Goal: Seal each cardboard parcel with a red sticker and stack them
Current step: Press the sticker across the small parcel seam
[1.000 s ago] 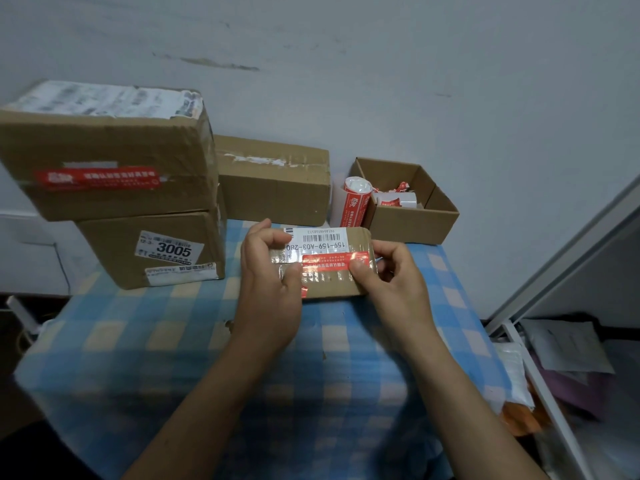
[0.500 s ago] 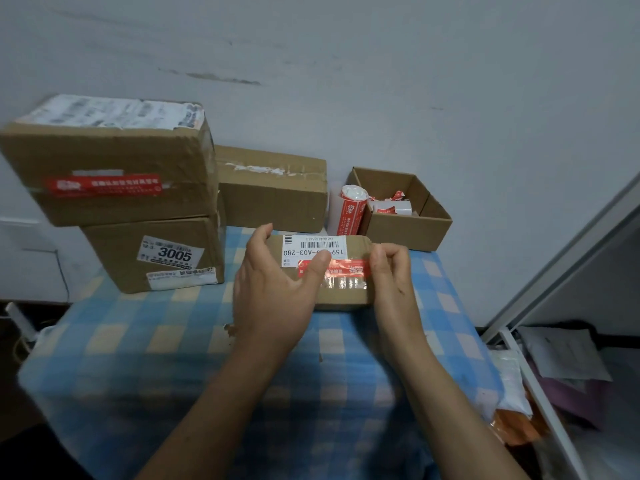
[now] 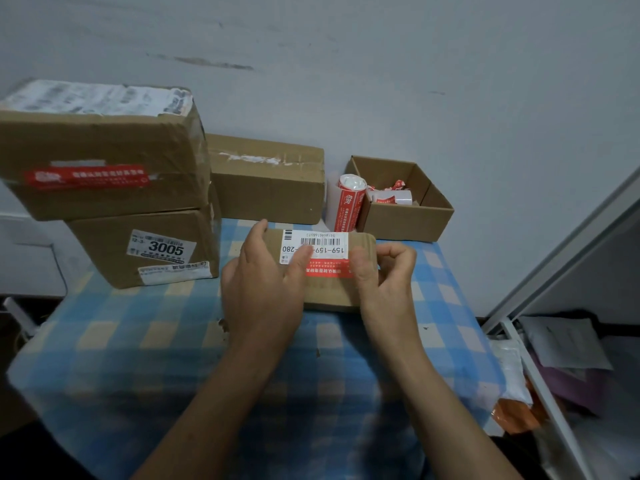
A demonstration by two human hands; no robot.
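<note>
Pressing red sticker (image 3: 329, 272) onto small parcel (image 3: 330, 295): left hand (image 3: 263, 292) grips its left end to steady it, right hand (image 3: 384, 282) pinches right end, thumb on sticker.

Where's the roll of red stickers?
In the head view, the sticker roll stands at the back of the table, right of centre, between the closed box and the small open box.

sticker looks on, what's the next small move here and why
Probably rub both thumbs outward along the red sticker to seat its ends. It already lies across the small parcel, and the left hand and right hand hold that parcel at either end with thumbs on the sticker, so stacking can wait.
</note>
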